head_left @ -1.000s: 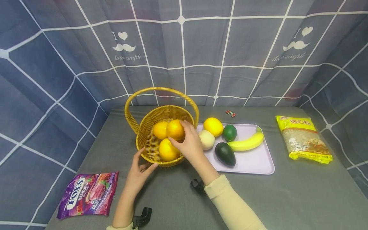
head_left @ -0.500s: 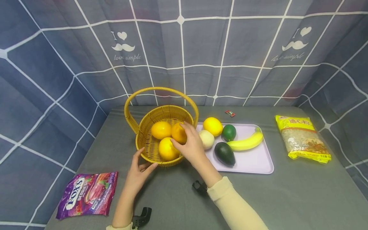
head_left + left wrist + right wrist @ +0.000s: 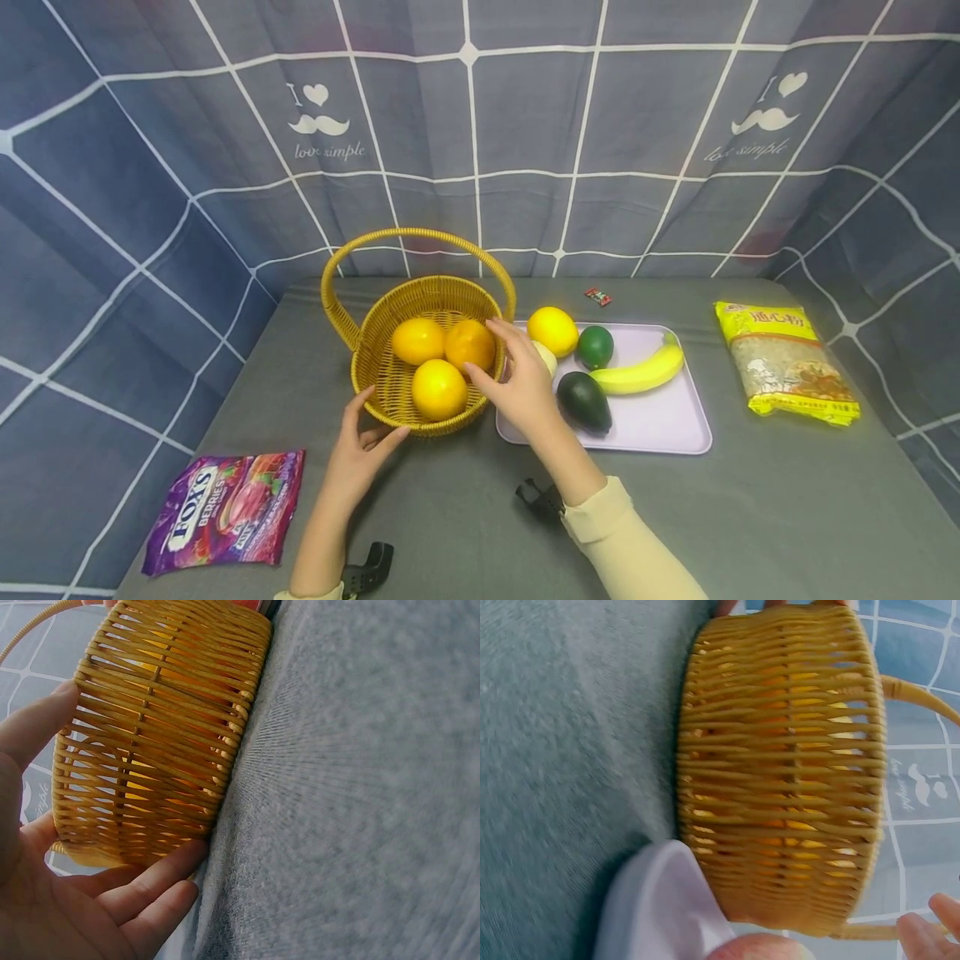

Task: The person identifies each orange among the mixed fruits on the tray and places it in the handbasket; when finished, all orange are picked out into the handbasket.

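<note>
A yellow wicker basket with a tall handle holds three orange-yellow fruits: an oval one at the left, a deeper orange at the right, and a bright orange in front. My left hand holds the basket's near left side; in the left wrist view, its thumb touches the rim and its fingers lie against the wall. Over the right rim, my right hand is empty, thumb and fingers apart, beside the deeper orange. The right wrist view catches its fingertips near the handle.
Right of the basket, a lilac tray bears a yellow fruit, a partly hidden pale fruit, a green fruit, an avocado and a banana. Around lie a candy, a FOX'S bag and a yellow food bag.
The deeper orange has come down at the basket's right side. My right hand has let go of it and drawn back rightward. The left hand stays on the basket.
</note>
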Demonstrator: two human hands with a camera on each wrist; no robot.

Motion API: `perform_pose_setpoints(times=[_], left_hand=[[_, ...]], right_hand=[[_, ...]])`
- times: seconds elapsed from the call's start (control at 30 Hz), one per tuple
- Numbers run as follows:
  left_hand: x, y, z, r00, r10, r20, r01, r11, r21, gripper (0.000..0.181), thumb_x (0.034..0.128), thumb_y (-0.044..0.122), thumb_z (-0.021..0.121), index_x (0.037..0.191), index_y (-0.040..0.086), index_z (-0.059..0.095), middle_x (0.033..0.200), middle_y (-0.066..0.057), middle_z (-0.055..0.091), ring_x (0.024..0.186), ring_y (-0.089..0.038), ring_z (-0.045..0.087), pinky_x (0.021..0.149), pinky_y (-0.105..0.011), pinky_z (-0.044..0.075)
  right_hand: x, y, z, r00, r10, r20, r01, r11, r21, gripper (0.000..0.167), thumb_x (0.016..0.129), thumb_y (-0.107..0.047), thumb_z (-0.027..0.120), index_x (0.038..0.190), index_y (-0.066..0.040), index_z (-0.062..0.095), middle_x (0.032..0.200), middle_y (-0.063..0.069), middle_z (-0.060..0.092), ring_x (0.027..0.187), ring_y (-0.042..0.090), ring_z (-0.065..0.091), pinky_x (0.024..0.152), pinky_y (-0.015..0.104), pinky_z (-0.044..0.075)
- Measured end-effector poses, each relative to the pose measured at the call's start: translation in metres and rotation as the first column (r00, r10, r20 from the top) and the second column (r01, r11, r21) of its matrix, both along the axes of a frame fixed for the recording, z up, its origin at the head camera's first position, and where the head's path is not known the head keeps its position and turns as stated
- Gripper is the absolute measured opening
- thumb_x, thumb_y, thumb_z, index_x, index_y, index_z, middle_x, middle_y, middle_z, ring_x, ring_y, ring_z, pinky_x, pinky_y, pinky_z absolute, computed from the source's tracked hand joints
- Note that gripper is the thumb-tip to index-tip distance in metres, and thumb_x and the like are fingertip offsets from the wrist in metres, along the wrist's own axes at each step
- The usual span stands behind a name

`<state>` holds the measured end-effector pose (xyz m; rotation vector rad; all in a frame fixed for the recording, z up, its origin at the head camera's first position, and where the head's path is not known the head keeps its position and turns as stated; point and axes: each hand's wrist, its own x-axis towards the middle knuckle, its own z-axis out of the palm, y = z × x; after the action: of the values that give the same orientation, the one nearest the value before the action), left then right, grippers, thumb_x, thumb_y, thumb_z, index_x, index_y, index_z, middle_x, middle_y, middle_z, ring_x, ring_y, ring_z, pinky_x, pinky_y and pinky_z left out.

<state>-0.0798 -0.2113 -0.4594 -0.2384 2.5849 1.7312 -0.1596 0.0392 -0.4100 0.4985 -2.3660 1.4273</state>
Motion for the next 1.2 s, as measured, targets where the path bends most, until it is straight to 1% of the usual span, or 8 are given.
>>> perform_pose_setpoints(times=[0.1,0.27,0.37,0.5,0.63,0.73,0.93,1.2], left_hand=[[0.000,0.000,0.000,1.000,0.000,-0.001,0.000,1.000,0.000,0.083,0.0862,0.039,0.073,0.150,0.034,0.020,0.157,-0.017,0.013,0.119,-0.037,0.054,0.093,-0.055,0.045],[0.000,0.000,0.000,1.000,0.002,-0.003,-0.002,1.000,-0.011,0.083,0.0862,0.039,0.072,0.150,0.033,0.020,0.156,-0.017,0.013,0.119,-0.038,0.054,0.092,-0.055,0.045],[0.000,0.000,0.000,1.000,0.003,-0.003,-0.003,1.000,-0.021,0.083,0.0861,0.040,0.072,0.150,0.033,0.020,0.156,-0.018,0.013,0.119,-0.037,0.054,0.093,-0.055,0.044],[0.000,0.000,0.000,1.000,0.003,-0.004,-0.003,1.000,-0.026,0.083,0.0860,0.040,0.073,0.150,0.033,0.020,0.157,-0.018,0.013,0.118,-0.037,0.054,0.093,-0.055,0.044],[0.000,0.000,0.000,1.000,0.007,-0.003,-0.007,0.999,-0.034,0.083,0.0857,0.041,0.073,0.150,0.034,0.020,0.157,-0.017,0.012,0.118,-0.037,0.055,0.092,-0.056,0.045],[0.000,0.000,0.000,1.000,0.008,-0.003,-0.008,0.999,-0.035,0.084,0.0854,0.042,0.073,0.150,0.033,0.020,0.157,-0.016,0.011,0.118,-0.037,0.055,0.092,-0.056,0.045],[0.000,0.000,0.000,1.000,0.006,-0.004,-0.006,1.000,-0.025,0.083,0.0859,0.040,0.073,0.150,0.034,0.020,0.157,-0.016,0.011,0.118,-0.037,0.055,0.093,-0.056,0.044],[0.000,0.001,0.001,1.000,0.009,-0.004,-0.009,1.000,-0.020,0.083,0.0854,0.040,0.073,0.150,0.033,0.021,0.157,-0.016,0.012,0.117,-0.036,0.056,0.092,-0.054,0.045]], right_hand=[[0.004,0.007,0.005,1.000,0.003,-0.005,-0.003,1.000,-0.027,0.060,0.082,-0.029,0.078,0.135,-0.012,0.055,0.141,0.002,0.050,0.130,0.018,0.045,0.099,0.037,0.043],[0.008,0.018,0.010,0.999,-0.035,0.005,0.035,0.998,-0.061,0.059,0.081,-0.025,0.079,0.134,-0.014,0.056,0.139,0.000,0.052,0.129,0.017,0.045,0.100,0.039,0.042],[0.006,0.027,0.014,0.998,-0.060,0.030,0.062,0.994,-0.095,0.060,0.080,-0.023,0.080,0.134,-0.015,0.056,0.139,-0.001,0.051,0.128,0.017,0.046,0.101,0.040,0.042],[-0.003,0.043,0.017,0.996,-0.088,0.030,0.091,0.986,-0.141,0.062,0.080,-0.019,0.080,0.136,-0.013,0.054,0.139,0.002,0.050,0.126,0.019,0.047,0.100,0.043,0.043],[-0.017,0.062,0.018,0.989,-0.150,0.005,0.150,0.981,-0.122,0.062,0.081,-0.020,0.079,0.136,-0.011,0.053,0.137,0.007,0.051,0.124,0.025,0.048,0.098,0.044,0.044],[-0.027,0.073,0.018,0.981,-0.195,0.010,0.195,0.977,-0.085,0.064,0.081,-0.020,0.079,0.137,-0.010,0.051,0.135,0.011,0.052,0.123,0.029,0.049,0.097,0.044,0.045],[-0.045,0.086,0.012,0.972,-0.221,0.074,0.223,0.975,-0.010,0.066,0.083,-0.024,0.077,0.139,-0.008,0.048,0.136,0.015,0.049,0.126,0.033,0.047,0.099,0.047,0.043],[-0.053,0.088,0.001,0.952,-0.235,0.195,0.222,0.971,0.086,0.070,0.082,-0.034,0.076,0.142,-0.012,0.046,0.142,0.012,0.046,0.127,0.034,0.046,0.098,0.049,0.042]])
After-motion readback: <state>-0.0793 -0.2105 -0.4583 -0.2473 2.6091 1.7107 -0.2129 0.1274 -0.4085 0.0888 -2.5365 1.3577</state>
